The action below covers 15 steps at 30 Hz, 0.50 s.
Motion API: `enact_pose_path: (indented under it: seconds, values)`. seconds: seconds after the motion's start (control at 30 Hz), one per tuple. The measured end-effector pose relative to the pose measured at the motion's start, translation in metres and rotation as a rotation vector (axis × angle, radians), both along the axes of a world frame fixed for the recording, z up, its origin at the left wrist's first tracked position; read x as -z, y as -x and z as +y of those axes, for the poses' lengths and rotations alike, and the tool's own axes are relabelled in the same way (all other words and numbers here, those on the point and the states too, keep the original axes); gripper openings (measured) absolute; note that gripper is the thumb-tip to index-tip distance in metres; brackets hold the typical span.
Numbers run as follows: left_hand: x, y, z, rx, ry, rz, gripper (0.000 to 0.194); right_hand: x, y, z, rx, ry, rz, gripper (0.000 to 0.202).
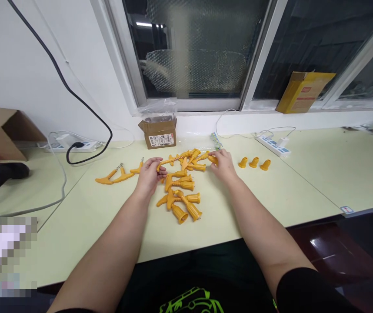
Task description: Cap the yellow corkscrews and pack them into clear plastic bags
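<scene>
Several yellow plastic pieces with handles and flared ends [186,184] lie piled on the pale green table [108,226]. At the pile's upper left, my left hand [150,174] is closed on a yellow handle piece [164,162] whose stem points right. My right hand [223,165], at the upper right of the pile, has its fingers closed round a yellow flared piece [213,160]. Separate yellow handles with metal springs [121,174] lie left of my left hand. Three yellow cups [253,162] stand in a row right of my right hand.
An open cardboard box [160,134] stands behind the pile, beside clear plastic [196,141]. Power strips [273,145] with cables lie near the wall. A larger carton [0,130] and a black object [7,171] are at the left. A yellow box [304,93] leans against the window.
</scene>
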State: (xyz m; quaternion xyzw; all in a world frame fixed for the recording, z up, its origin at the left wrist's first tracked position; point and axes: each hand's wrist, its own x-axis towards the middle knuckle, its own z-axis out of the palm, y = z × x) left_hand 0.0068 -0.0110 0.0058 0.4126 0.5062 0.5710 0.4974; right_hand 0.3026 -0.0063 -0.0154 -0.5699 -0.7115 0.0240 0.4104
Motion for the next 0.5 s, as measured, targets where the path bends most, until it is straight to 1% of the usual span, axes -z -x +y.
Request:
enact_pose_path:
  seconds: [0.07,0.13,0.2,0.27,0.33,0.4,0.43,0.5]
  values:
    - [0.002,0.013,0.007,-0.096,-0.053,0.134,0.025,0.005,-0.019,0.005,0.225,0.133,0.016,0.041]
    - [0.006,0.026,0.014,-0.160,-0.066,0.264,0.023,0.008,-0.037,0.009,0.383,0.274,0.045,0.039]
    - [0.011,0.037,0.019,-0.202,-0.023,0.336,0.021,0.009,-0.049,0.011,0.486,0.409,0.047,0.038]
    - [0.016,0.046,0.023,-0.219,0.051,0.368,0.023,0.009,-0.053,0.011,0.552,0.493,0.022,0.039]
    - [0.019,0.051,0.024,-0.212,0.109,0.449,0.029,0.009,-0.050,0.011,0.573,0.476,-0.007,0.041]
    - [0.020,0.055,0.024,-0.180,0.150,0.595,0.037,0.009,-0.042,0.011,0.524,0.367,-0.021,0.040]
    - [0.019,0.056,0.023,-0.161,0.169,0.663,0.041,0.010,-0.036,0.011,0.469,0.297,-0.020,0.038]
    - [0.018,0.058,0.021,-0.114,0.224,0.778,0.049,0.013,-0.023,0.010,0.304,0.165,-0.008,0.033]
